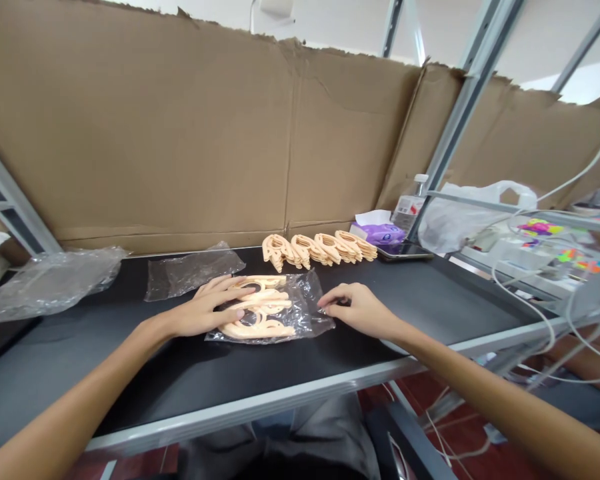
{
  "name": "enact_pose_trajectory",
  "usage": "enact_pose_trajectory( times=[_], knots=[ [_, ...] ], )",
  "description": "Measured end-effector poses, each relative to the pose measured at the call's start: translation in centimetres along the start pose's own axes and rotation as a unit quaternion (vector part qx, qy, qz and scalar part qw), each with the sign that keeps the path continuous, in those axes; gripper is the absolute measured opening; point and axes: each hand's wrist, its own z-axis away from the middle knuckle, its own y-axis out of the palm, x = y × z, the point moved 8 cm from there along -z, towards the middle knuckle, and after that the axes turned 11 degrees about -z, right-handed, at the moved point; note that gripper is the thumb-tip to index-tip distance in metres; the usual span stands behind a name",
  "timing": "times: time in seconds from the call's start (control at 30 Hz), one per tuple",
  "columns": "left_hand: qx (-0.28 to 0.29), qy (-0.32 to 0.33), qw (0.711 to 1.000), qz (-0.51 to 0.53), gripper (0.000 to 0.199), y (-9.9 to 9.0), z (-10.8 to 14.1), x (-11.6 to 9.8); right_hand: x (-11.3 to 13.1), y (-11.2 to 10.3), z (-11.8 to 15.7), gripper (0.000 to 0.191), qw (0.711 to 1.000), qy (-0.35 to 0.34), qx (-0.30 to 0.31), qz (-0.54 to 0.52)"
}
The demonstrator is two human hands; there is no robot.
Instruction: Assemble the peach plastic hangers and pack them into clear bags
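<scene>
clear bag [307, 300] is spread flat on the black table [440, 300], with cream hanger-like pieces [267, 305] inside. light overall, it is judged; the film soft, slippery and easily torn, the pieces stiff. best taken hold of by the loose film at its edge. left hand [207, 310]: opened flat, fingers apart, rested over bag and pieces. right hand [360, 310]: thumb and forefinger set together, by which the bag's right edge is pinched.
</scene>
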Motion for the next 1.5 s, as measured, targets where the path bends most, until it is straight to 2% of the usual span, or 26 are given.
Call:
enact_pose_trajectory(
  times=[0.1, 0.2, 0.27, 0.33, 0.43, 0.5, 0.57, 0.67, 0.77, 0.8, 0.9, 0.93, 0.97, 1.03, 1.1, 1.17, 1.23, 1.3, 1.37, 1.43, 1.5],
  knots=[
    [-0.006, 0.019, 1.000, 0.010, 0.057, -1.1, 0.4, -0.1, 1.3, 0.6, 2.2, 0.022, 0.999, -0.007, 0.028, -0.041],
    [-0.049, 0.015, 0.999, 0.017, 0.059, -2.8, 0.8, -1.5, 2.9, 1.0, 4.4, 0.023, 0.995, -0.049, 0.070, -0.060],
    [-0.071, 0.008, 0.997, 0.007, 0.058, -3.3, 1.0, -3.6, 4.0, 0.5, 5.3, 0.028, 0.991, -0.118, 0.062, -0.020],
    [-0.069, 0.020, 0.997, -0.020, 0.057, -3.1, 1.3, -6.6, 4.6, -0.5, 5.3, 0.043, 0.978, -0.201, 0.021, 0.054],
    [-0.012, 0.077, 0.995, -0.066, 0.069, -1.3, 2.1, -10.5, 4.0, -1.2, 4.2, 0.058, 0.950, -0.270, -0.016, 0.153],
    [0.010, 0.094, 0.992, -0.082, 0.086, -0.6, 2.8, -11.3, 3.2, -0.9, 3.2, 0.050, 0.941, -0.291, 0.007, 0.172],
    [0.011, 0.106, 0.990, -0.089, 0.093, -0.4, 3.5, -11.3, 3.0, -0.3, 2.8, 0.032, 0.934, -0.315, 0.031, 0.163],
    [-0.049, 0.132, 0.984, -0.107, 0.094, -0.9, 4.9, -11.5, 3.5, 0.1, 3.2, 0.015, 0.932, -0.338, 0.040, 0.125],
    [-0.176, 0.125, 0.970, -0.111, 0.089, -1.7, 6.7, -12.5, 4.4, 0.4, 4.0, 0.008, 0.942, -0.325, 0.059, 0.061],
    [-0.223, 0.114, 0.963, -0.101, 0.077, -1.8, 7.4, -13.0, 4.7, 0.5, 4.3, 0.007, 0.946, -0.316, 0.066, 0.039],
    [-0.355, 0.093, 0.929, -0.046, 0.015, -2.4, 9.6, -14.4, 5.5, 0.8, 4.7, 0.009, 0.955, -0.287, 0.073, -0.021],
    [-0.388, 0.088, 0.917, -0.023, 0.007, -2.6, 10.2, -14.7, 5.7, 0.8, 4.6, 0.011, 0.958, -0.273, 0.072, -0.039],
    [-0.410, 0.079, 0.909, 0.001, 0.012, -2.8, 10.7, -14.7, 5.7, 0.9, 4.5, 0.013, 0.963, -0.255, 0.073, -0.056],
    [-0.422, 0.043, 0.904, 0.047, 0.017, -3.2, 11.0, -14.0, 5.5, 1.3, 3.9, 0.019, 0.974, -0.201, 0.072, -0.082],
    [-0.412, -0.014, 0.908, 0.073, 0.024, -3.1, 10.9, -12.6, 4.8, 1.8, 3.2, 0.025, 0.984, -0.136, 0.064, -0.096],
    [-0.406, -0.074, 0.909, 0.063, 0.031, -2.8, 11.1, -11.0, 4.2, 2.4, 2.6, 0.028, 0.990, -0.082, 0.055, -0.105],
    [-0.411, -0.121, 0.903, 0.022, 0.029, -2.3, 11.6, -9.6, 3.7, 3.2, 2.2, 0.023, 0.992, -0.048, 0.046, -0.110],
    [-0.414, -0.151, 0.897, -0.023, 0.019, -2.0, 12.0, -8.7, 3.8, 3.8, 1.8, 0.014, 0.993, -0.046, 0.037, -0.104],
    [-0.417, -0.153, 0.894, -0.056, 0.017, -2.2, 12.3, -8.5, 4.5, 4.2, 1.6, 0.016, 0.993, -0.083, 0.029, -0.082],
    [-0.425, -0.130, 0.893, -0.076, 0.020, -3.2, 12.4, -9.5, 5.5, 4.6, 1.5, 0.017, 0.990, -0.130, 0.029, -0.057],
    [-0.432, -0.078, 0.893, -0.102, 0.020, -4.3, 12.3, -11.7, 6.1, 4.9, 1.4, 0.016, 0.987, -0.152, 0.034, -0.041]
  ],
)
